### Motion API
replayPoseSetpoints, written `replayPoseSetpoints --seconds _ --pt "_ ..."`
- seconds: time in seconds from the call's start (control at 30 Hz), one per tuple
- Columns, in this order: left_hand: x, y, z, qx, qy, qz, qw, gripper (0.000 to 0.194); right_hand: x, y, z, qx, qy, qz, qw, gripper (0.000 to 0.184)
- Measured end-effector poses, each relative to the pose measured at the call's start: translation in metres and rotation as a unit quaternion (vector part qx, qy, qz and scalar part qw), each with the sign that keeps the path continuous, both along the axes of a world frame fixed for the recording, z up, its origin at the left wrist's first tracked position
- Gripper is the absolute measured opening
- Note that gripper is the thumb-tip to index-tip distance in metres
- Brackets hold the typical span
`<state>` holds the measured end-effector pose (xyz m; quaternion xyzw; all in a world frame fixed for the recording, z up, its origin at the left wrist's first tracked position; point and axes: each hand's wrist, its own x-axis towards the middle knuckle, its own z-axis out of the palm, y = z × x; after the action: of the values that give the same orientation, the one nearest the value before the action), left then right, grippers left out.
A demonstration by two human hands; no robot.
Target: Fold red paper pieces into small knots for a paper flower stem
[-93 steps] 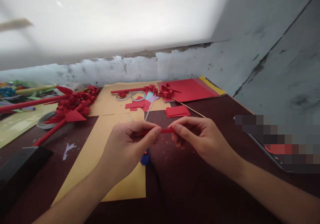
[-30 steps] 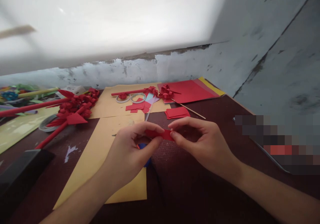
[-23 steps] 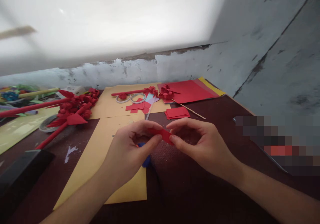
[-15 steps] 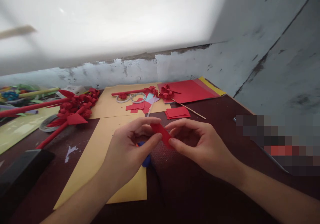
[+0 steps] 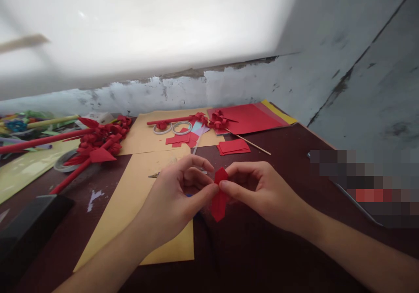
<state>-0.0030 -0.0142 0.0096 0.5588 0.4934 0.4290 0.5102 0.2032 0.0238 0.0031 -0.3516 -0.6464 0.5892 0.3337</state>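
A small piece of red paper [image 5: 218,203], long with pointed ends, hangs upright between my two hands. My left hand [image 5: 180,197] pinches its left edge with thumb and fingertips. On the other side my right hand [image 5: 253,184] grips it, thumb on the front face and fingers behind. Just beyond the hands lies a stack of red paper rectangles [image 5: 234,147]. A bit of something blue [image 5: 189,195] shows under my left hand, mostly hidden. The metal tip of a tool [image 5: 153,175] pokes out left of that hand.
Yellow paper sheets [image 5: 170,245] cover part of the dark table. Red paper flowers on stems [image 5: 101,140] lie at left, above a black box [image 5: 39,223]. Tape rolls [image 5: 182,128], a thin stick [image 5: 252,143] and red sheets [image 5: 248,117] are at the back, near the wall.
The red paper has been turned from a slant to nearly upright, and its pointed lower end now shows. Both hands still hold it and have shifted slightly.
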Motion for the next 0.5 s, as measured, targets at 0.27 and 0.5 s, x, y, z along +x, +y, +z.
replayPoseSetpoints --seconds 0.27,0.5 --pt "0.001 -0.0023 -0.0006 0.007 0.033 -0.016 0.999 0.022 -0.0013 0.0054 0.0001 -0.066 0.091 -0.046 0.993 0.012" --pt "-0.0031 0.0011 -0.0025 0.035 -0.01 0.022 0.999 0.014 -0.0003 0.0045 0.0013 -0.077 0.07 -0.041 0.994 0.019"
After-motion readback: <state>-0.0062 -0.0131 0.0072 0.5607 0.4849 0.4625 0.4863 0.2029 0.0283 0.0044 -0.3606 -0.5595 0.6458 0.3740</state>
